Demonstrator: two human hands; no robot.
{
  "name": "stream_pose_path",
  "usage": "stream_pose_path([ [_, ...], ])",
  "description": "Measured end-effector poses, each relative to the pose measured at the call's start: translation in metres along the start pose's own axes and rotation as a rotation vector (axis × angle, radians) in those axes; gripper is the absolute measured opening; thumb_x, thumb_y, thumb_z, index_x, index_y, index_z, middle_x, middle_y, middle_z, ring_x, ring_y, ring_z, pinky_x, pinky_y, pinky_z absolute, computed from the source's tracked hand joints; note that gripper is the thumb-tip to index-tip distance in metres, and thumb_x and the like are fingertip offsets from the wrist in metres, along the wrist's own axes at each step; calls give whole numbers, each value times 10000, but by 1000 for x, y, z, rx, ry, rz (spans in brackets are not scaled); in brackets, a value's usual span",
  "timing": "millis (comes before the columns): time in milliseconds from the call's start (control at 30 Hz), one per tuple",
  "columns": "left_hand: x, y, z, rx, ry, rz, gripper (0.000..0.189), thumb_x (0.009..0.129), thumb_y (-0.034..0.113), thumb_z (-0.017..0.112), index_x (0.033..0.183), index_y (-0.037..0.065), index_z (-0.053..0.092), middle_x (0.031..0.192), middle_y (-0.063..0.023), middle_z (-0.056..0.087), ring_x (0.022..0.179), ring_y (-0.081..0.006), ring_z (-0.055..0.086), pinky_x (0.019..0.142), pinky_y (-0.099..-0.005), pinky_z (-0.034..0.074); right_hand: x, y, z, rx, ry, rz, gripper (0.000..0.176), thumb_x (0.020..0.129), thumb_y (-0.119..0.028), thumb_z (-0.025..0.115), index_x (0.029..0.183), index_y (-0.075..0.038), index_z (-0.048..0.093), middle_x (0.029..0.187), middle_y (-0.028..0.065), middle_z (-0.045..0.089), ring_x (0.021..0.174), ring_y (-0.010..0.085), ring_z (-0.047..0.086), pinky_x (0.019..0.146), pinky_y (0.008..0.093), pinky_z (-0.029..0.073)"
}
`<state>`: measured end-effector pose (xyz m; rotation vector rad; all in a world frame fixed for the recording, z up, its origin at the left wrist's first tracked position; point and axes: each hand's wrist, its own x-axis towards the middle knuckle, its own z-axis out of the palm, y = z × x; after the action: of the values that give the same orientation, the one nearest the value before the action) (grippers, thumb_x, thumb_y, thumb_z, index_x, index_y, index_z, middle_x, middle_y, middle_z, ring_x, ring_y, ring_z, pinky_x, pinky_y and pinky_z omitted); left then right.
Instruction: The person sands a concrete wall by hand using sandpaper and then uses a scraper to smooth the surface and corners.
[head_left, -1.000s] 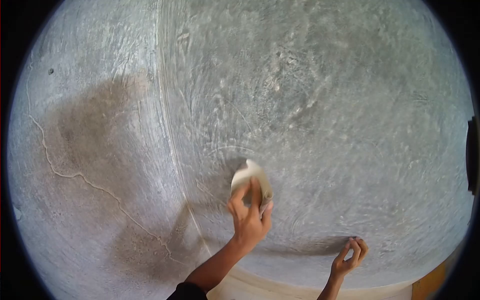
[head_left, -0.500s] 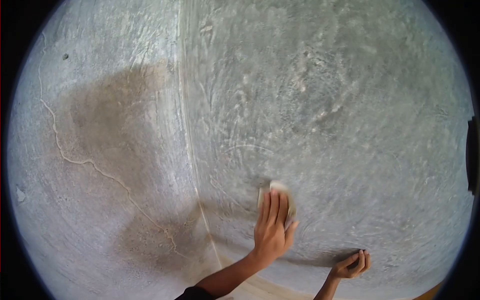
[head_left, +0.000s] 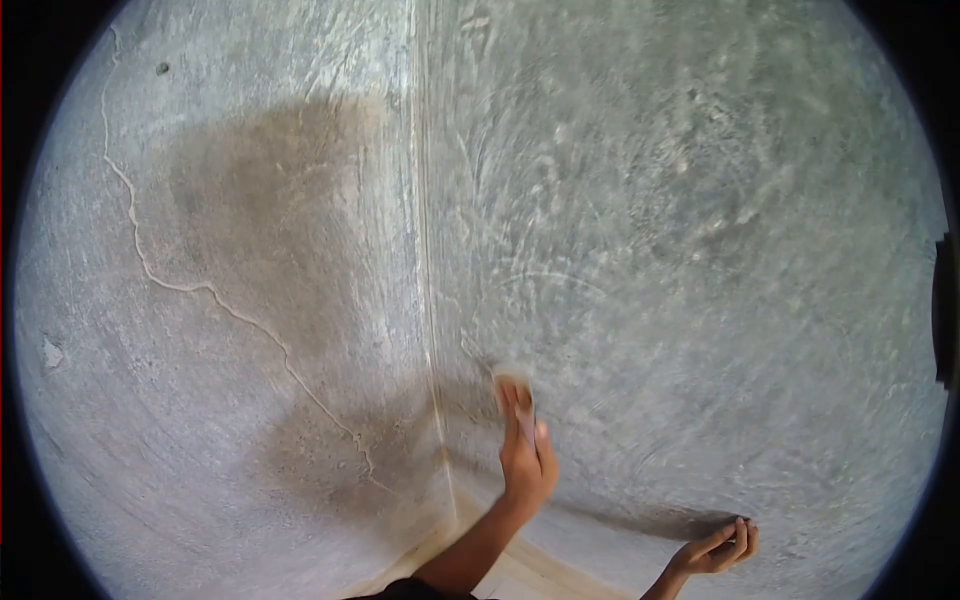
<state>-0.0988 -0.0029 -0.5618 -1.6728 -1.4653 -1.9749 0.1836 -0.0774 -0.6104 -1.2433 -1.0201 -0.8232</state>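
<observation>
My left hand (head_left: 527, 465) is closed on a small tan piece of sandpaper (head_left: 513, 381), held against the grey wall (head_left: 650, 330) just right of the corner. The sandpaper looks folded, and its edge shows between the fingers and thumb. Lower and to the right, my right hand (head_left: 722, 550) has its fingers curled together, with the fingertips at or close to the same wall. Whether anything is inside those fingers is hidden.
A vertical corner line (head_left: 425, 300) separates the right wall from the left wall (head_left: 230, 400). A raised, winding crack (head_left: 245, 317) runs down the left wall, with shadows around it. A pale strip (head_left: 540, 565) runs along the base.
The view has shifted, so the corner appears farther right. My left hand with the sandpaper has moved left toward the corner and turned more edge-on. My right hand stays curled at the wall.
</observation>
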Motion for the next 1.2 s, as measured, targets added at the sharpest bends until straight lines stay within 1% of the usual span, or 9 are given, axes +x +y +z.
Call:
stream_pose_path([
  [233, 61, -46, -46, -210, -281, -849, 540, 1001, 262, 347, 1372, -121, 265, 1446, -296, 254, 1345, -401, 277, 1073, -365, 285, -5, -10, 8, -95, 91, -107, 195, 943, -67, 407, 1051, 51, 519, 1211, 197, 403, 1161, 286, 419, 911, 399, 421],
  [333, -55, -49, 8, -143, 43, -308, 527, 1001, 241, 329, 1384, -112, 248, 1463, -289, 221, 1363, -382, 252, 1092, -371, 254, -12, -11, 19, -155, 138, -93, 206, 942, -88, 399, 1040, 53, 514, 1200, 195, 405, 1170, 284, 400, 934, 413, 397],
  [433, -32, -29, 2, -120, -69, -102, 516, 999, 222, 328, 1390, -104, 246, 1469, -284, 211, 1376, -360, 236, 1102, -365, 230, -11, -16, 28, -10, 258, -39, 224, 939, -106, 383, 1034, 52, 510, 1192, 189, 408, 1152, 285, 410, 947, 420, 382],
  [567, 50, -57, -35, -319, -263, -572, 519, 998, 216, 332, 1399, -98, 230, 1475, -280, 200, 1387, -385, 180, 1120, -387, 182, -14, -16, 27, -27, 231, -33, 226, 933, -113, 375, 1022, 48, 507, 1187, 182, 410, 1145, 281, 415, 942, 409, 390],
  [667, -25, -103, 2, -333, -108, -722, 516, 995, 213, 338, 1395, -98, 243, 1473, -279, 208, 1380, -409, 182, 1120, -410, 176, -12, -14, 27, -4, 232, -46, 211, 929, -114, 383, 1005, 39, 506, 1179, 179, 409, 1127, 271, 423, 932, 400, 403],
  [800, -61, -28, 13, -234, -45, -159, 510, 991, 213, 344, 1392, -94, 267, 1461, -288, 231, 1369, -413, 212, 1113, -429, 189, -14, -10, 31, -39, 234, -65, 200, 919, -101, 386, 997, 41, 503, 1172, 179, 408, 1096, 262, 436, 917, 389, 410],
  [933, 20, -16, -5, -241, -63, 39, 481, 984, 198, 364, 1374, -80, 327, 1430, -306, 284, 1370, -403, 222, 1111, -426, 198, -17, -13, 26, -21, 226, -44, 189, 906, -89, 391, 990, 40, 500, 1158, 176, 407, 1069, 257, 444, 898, 375, 416],
  [1067, 10, -47, 1, -409, -93, -817, 456, 980, 173, 343, 1319, -130, 377, 1439, -269, 299, 1367, -358, 255, 1111, -431, 202, -15, -14, 28, 5, 246, -3, 176, 899, -83, 384, 972, 29, 498, 1143, 173, 407, 1035, 255, 447, 862, 364, 425],
  [1200, -80, 0, 29, -301, -96, -12, 464, 970, 168, 338, 1311, -145, 375, 1397, -316, 326, 1338, -415, 284, 1098, -489, 209, -16, -16, 31, -11, 270, 0, 172, 891, -81, 377, 942, 25, 503, 1107, 168, 420, 1006, 254, 449, 849, 362, 428],
])
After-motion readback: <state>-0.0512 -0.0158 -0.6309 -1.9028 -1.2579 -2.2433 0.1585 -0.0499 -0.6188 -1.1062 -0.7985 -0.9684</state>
